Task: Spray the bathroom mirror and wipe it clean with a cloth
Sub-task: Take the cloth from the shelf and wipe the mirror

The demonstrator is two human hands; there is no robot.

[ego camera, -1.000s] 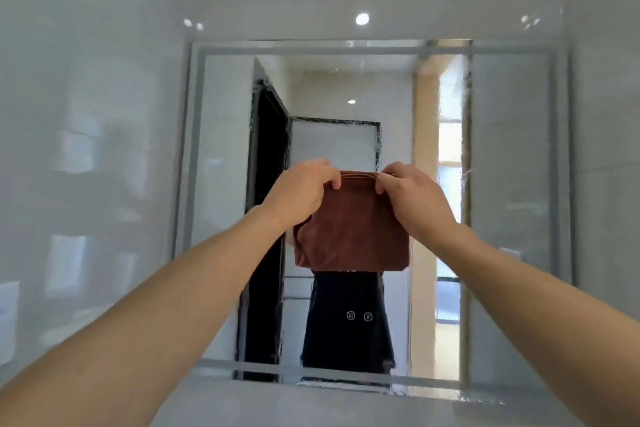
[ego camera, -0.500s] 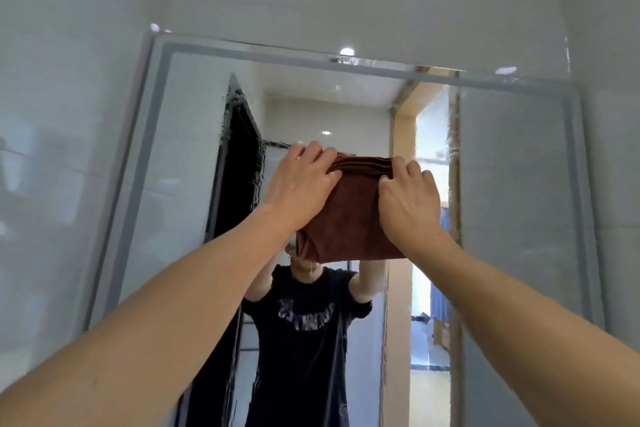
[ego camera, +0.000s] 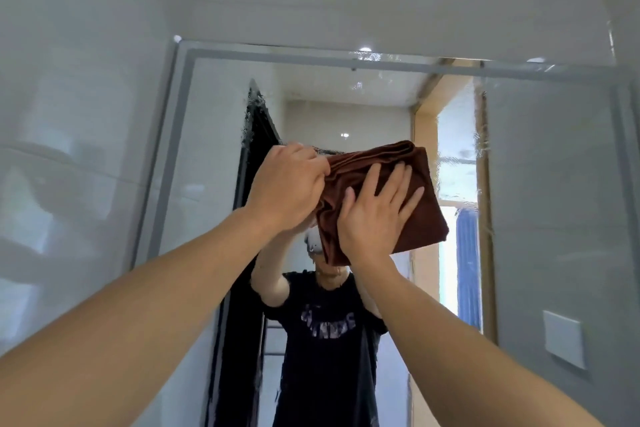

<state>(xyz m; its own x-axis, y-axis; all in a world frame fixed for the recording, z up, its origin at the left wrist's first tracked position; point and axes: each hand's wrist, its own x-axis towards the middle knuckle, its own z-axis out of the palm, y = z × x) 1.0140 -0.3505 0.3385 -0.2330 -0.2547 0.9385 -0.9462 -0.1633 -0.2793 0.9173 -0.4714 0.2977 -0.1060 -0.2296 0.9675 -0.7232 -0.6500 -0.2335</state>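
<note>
Head view: a folded brown cloth (ego camera: pixel 408 198) lies against the upper middle of the wet mirror (ego camera: pixel 554 184), its long axis tilted, right hand (ego camera: pixel 375 211) flat and nearer, left hand (ego camera: pixel 289 189) gripping its left edge.

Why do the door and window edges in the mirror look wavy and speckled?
Head view: the mirror is wet, droplets and streaks ripple the reflections; bright window glare on the right; wide-angle lens bends the frame; the brown cloth and both hands stay sharp.
</note>
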